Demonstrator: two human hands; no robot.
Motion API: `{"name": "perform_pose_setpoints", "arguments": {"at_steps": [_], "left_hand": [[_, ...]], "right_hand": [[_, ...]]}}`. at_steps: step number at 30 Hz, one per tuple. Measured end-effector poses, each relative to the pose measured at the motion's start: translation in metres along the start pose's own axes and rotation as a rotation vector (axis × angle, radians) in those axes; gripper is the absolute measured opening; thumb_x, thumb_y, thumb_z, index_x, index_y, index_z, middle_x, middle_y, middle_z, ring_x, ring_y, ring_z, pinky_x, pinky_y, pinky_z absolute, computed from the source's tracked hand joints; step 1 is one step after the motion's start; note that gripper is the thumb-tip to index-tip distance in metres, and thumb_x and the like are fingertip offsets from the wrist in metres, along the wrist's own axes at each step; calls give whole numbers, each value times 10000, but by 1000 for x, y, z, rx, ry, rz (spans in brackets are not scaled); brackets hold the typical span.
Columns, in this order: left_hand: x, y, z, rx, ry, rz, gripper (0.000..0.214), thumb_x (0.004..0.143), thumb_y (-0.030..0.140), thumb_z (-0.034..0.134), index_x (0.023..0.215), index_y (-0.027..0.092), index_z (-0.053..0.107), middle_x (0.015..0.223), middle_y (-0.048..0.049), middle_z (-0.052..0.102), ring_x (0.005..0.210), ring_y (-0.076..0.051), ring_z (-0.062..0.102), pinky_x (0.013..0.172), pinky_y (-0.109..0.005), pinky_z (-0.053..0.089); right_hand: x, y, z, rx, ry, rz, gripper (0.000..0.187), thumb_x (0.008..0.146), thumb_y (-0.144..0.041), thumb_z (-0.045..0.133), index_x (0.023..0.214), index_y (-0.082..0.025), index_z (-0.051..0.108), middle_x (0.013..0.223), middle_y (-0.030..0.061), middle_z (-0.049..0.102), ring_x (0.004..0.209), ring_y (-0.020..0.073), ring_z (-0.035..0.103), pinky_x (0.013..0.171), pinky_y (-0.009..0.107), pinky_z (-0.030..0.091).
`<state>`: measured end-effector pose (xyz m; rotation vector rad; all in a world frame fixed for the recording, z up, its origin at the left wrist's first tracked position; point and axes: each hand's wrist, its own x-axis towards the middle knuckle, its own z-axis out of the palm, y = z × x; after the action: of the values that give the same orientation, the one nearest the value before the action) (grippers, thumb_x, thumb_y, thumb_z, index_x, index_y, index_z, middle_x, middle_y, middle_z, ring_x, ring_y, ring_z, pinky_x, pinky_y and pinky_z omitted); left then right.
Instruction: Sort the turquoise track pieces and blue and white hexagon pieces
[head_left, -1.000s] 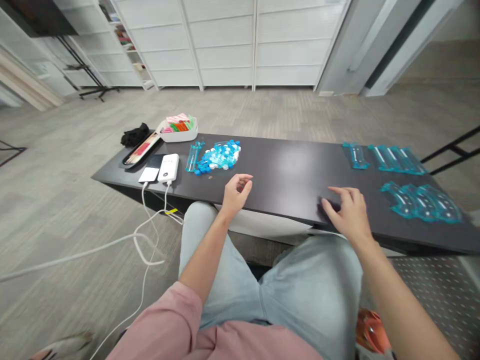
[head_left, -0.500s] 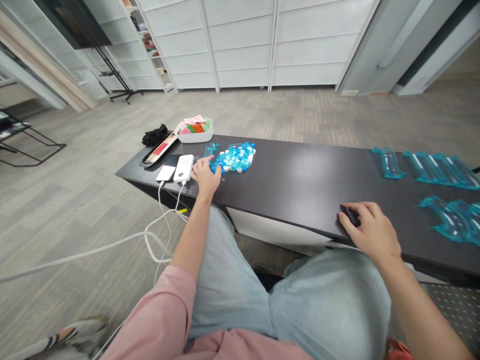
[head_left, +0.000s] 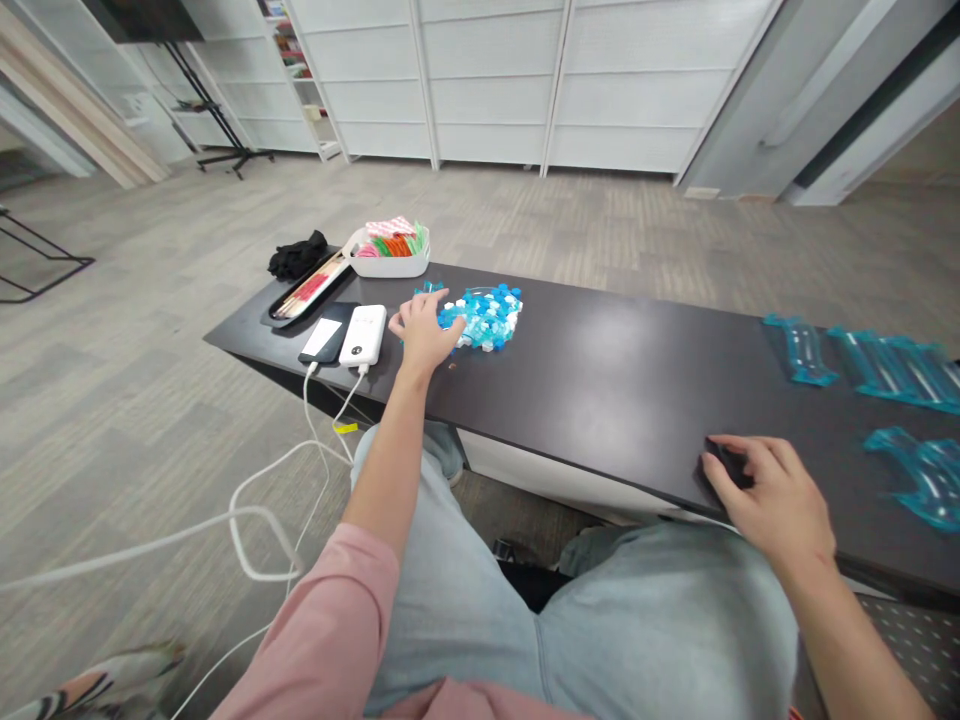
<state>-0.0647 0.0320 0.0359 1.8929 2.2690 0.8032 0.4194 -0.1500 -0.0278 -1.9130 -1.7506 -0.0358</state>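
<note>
My left hand (head_left: 424,332) is at the left edge of a pile of small blue and white plastic pieces (head_left: 491,316), fingers spread and thumb close to the pieces. Behind its fingers, a blue-ended clear packet (head_left: 429,288) shows in part. Near the front edge of the dark table (head_left: 592,350), my right hand (head_left: 780,495) has its thumb and fingers closed around a small black object (head_left: 726,465). That object rests on or just over the tabletop, and the hand covers much of it, so its kind is unclear.
Clear packets with blue ends (head_left: 806,350) lie at the right. Left are a white power bank (head_left: 364,335), a phone (head_left: 330,332), cables (head_left: 306,400), a black tray (head_left: 311,288), a white basket (head_left: 390,266) with colourful strips and a black cloth bundle (head_left: 298,256).
My left hand's fingers have lifted and spread beside the pile, which looks rounder at its left side. My right hand keeps its grip on the black object. The camera view has shifted slightly.
</note>
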Motion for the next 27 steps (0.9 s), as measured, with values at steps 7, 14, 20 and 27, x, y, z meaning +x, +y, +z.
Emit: {"name": "perform_pose_setpoints", "arguments": {"at_steps": [7,14,20,27], "left_hand": [[29,3,4,5,-221,106,495,1040,571,705,1466,324,762,1564,-125,713,1517,-419,543,1267,-604,278],[34,-4,11,-420,-96,83,430,983,521,826,1340,288,773,1450,-118,739,1394,-346,658,1290,-567,338],[36,-4,-9,-1620,-160,-166,672,1094,820,435,1185,251,783,1166,-98,767,1158,-259,750,1003,-387,605],[27,-14,-24,-1815,-181,-222,767,1077,888,396,1183,236,786,1168,-134,794,993,-244,769,750,-330,615]], "right_hand": [[3,-6,-4,-16,43,55,308,879,-598,647,1031,-358,767,964,79,721,757,316,690,733,521,596],[1,-8,-4,-15,119,40,184,865,-515,700,1008,-411,748,886,97,702,751,340,660,753,553,570],[1,-9,-1,2,206,13,149,834,-503,729,978,-469,737,797,102,645,754,380,646,725,590,513],[2,-2,4,-21,230,79,192,798,-574,714,953,-460,724,795,73,641,784,403,671,692,591,502]]}}
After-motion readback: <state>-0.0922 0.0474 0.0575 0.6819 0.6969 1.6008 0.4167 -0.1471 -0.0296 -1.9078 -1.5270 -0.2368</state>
